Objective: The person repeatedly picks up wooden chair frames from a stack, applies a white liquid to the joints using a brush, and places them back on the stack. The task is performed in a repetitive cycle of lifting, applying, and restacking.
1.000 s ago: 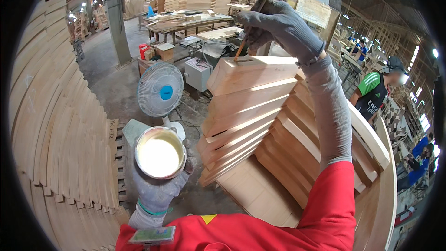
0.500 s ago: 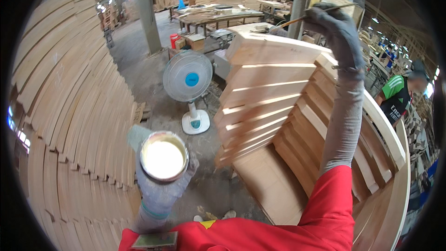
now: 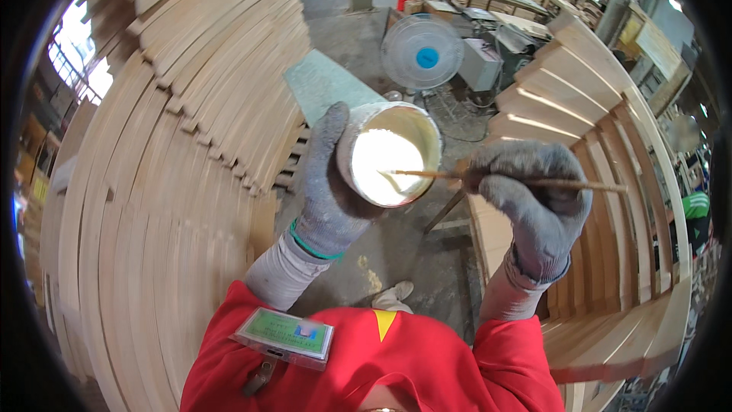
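the left hand (image 3: pixel 329 191), in a grey glove with a green band at the wrist, is closed around a small round pot (image 3: pixel 390 154). the thumb runs up the pot's left side and the fingers wrap under it, so the pot sits tilted with its mouth facing up toward the camera. the pot is nearly full of white paste (image 3: pixel 380 164), and more of it is smeared on the inner wall above.

the right hand (image 3: pixel 532 202), also in a grey glove, is just to the right of the pot and a little lower. it is clenched into a fist around a thin wooden stick (image 3: pixel 568 183) that lies almost level. the stick's tip reaches left from the fist over the pot's rim and ends on the white paste; its other end pokes out to the right of the knuckles.

both sleeves are red, and a green card in a clear holder (image 3: pixel 285 333) hangs on the chest below the left wrist.

left of the left hand, a tall stack of curved wooden strips (image 3: pixel 175 168) fills that side. right of and behind the right hand stands another stack of curved wooden pieces (image 3: pixel 602 130), stepped like stairs. beyond the pot, further away on the concrete floor, stands a fan (image 3: pixel 422 52) with a blue centre. under the hands a light shoe (image 3: pixel 393 295) shows on the floor. at the far right edge part of another person in green (image 3: pixel 695 206) is visible.
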The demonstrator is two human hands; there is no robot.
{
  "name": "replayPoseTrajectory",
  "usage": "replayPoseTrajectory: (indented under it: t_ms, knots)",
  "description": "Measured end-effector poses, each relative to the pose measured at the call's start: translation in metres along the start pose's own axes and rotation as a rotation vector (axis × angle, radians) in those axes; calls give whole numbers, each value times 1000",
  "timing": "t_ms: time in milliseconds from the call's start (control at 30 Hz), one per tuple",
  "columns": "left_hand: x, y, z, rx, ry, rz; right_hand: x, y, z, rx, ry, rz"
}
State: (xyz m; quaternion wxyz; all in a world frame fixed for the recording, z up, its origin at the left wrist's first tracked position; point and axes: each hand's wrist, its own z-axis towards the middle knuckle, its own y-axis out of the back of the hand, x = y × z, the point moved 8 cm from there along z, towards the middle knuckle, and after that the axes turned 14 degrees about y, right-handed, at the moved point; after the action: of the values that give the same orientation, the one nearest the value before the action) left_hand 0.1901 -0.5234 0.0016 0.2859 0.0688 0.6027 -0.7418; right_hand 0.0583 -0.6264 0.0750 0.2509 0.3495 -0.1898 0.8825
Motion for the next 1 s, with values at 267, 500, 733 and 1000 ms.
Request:
replayPoseTrajectory:
  t_ms: [267, 500, 733, 1000]
  knots:
    - [6, 11, -98, -40, -67, -194, 43, -40, -107, -143, 209, 34]
    - [44, -14, -108, 142, 58, -291, 74, -35, -165, -190, 216, -112]
    - [89, -29, -99, -66, -146, 230, 118, -2, -199, -215, 302, -174]
    - [176, -61, -102, -432, -565, 889, 185, 34, -240, -404, 455, -322]
